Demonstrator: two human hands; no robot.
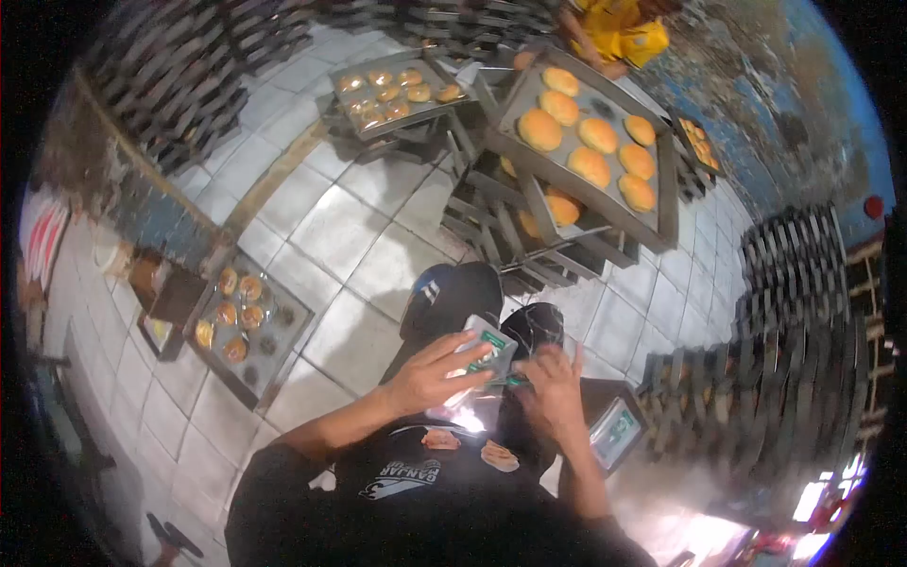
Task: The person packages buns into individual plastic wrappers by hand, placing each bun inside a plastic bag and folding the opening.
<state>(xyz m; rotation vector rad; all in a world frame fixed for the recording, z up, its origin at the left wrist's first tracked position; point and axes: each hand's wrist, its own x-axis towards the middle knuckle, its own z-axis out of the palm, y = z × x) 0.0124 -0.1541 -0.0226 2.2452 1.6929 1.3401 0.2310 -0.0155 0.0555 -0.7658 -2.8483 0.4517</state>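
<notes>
My left hand [436,374] grips a small stack of clear plastic bags [489,348] with green print, held above my lap. Close beside it, my right hand [551,386] has its fingers curled, slightly blurred, at a plastic bag's edge where a bit of green shows. Shiny clear plastic [465,416] lies over my lap below the hands. Just right of my right forearm, more green-printed packaging [616,430] rests in a dark tray.
Unwrapped round buns [589,168] sit in a tray [666,213] atop stacked trays ahead. Wrapped buns [387,93] fill another tray at the back; a tray of buns [234,314] lies left. A person in yellow [624,33] is behind. Stacked dark trays [746,406] stand right.
</notes>
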